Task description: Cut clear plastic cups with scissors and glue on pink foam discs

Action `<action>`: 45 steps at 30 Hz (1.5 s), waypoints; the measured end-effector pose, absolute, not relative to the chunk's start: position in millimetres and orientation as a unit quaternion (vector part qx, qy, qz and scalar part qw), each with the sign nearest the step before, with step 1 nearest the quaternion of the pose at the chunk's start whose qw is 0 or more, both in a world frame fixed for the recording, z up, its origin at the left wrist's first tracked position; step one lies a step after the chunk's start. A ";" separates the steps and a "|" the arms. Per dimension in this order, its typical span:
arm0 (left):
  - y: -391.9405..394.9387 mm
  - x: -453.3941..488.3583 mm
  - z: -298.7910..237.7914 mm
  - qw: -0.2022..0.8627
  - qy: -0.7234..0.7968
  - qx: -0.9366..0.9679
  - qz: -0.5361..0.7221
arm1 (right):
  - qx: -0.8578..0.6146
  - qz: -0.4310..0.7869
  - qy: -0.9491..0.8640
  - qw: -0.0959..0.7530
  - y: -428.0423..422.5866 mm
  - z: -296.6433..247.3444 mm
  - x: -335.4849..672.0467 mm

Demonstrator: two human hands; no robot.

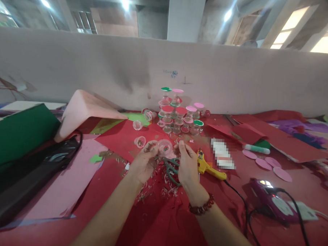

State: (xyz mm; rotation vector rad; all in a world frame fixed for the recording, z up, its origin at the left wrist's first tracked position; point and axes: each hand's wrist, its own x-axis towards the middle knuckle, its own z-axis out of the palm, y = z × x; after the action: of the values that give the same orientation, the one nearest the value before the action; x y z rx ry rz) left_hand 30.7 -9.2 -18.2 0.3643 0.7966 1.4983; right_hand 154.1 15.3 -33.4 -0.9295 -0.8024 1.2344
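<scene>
Hands work over a red-covered table (148, 224), with the small, clear, round plastic cup (164, 146) between them taken as the centre of the clock and twelve o'clock toward the pale wall (47, 67). The left hand (143, 162), at eight o'clock, has thumb and fingers closed on the cup's near edge, with small coloured bits visible inside the bowl. The right hand (188, 165), at four o'clock and wearing a reddish-brown beaded bracelet (202, 206), brings its fingertips together near the opposite edge; whether they grip anything cannot be told. Scissors with dark grey-green looped handles (172, 172) lie at five-thirty, between the wrists, among thin paper shreds (169, 191). Between twelve and one o'clock rises a tiered stack of clear plastic cups topped with green, pink and red paper discs (177, 118). A second clear cup holding bits (140, 141) sits at nine, just beside the left hand. A yellow glue gun with a black cord (211, 170) lies at four, close by the right hand. Farther out, pale pink paper ovals (263, 164) are scattered at three, a glossy purple box-shaped device (264, 200) rests at four, and a long black bag (34, 171) stretches between eight and nine.
</scene>
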 end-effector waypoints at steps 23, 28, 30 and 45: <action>-12.6 33.8 -14.6 0.644 0.376 0.279 0.605 | -0.247 0.798 -0.262 0.484 11.0 -30.8 152.2; -13.5 34.8 -13.3 0.643 0.379 0.293 0.598 | -0.236 0.791 -0.257 0.503 10.2 -26.9 152.3; -13.6 35.8 -13.7 0.645 0.368 0.298 0.599 | -0.238 0.785 -0.248 0.516 9.8 -25.4 152.0; -12.4 41.0 -23.2 0.613 0.398 0.325 0.601 | -0.266 0.760 -0.243 0.541 11.4 -33.9 148.7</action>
State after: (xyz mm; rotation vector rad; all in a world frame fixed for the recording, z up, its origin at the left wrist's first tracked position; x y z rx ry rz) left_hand 41.0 -12.4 -23.2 0.7486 0.9169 1.3858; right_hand 148.7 11.4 -33.9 -0.6325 -0.5772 1.8048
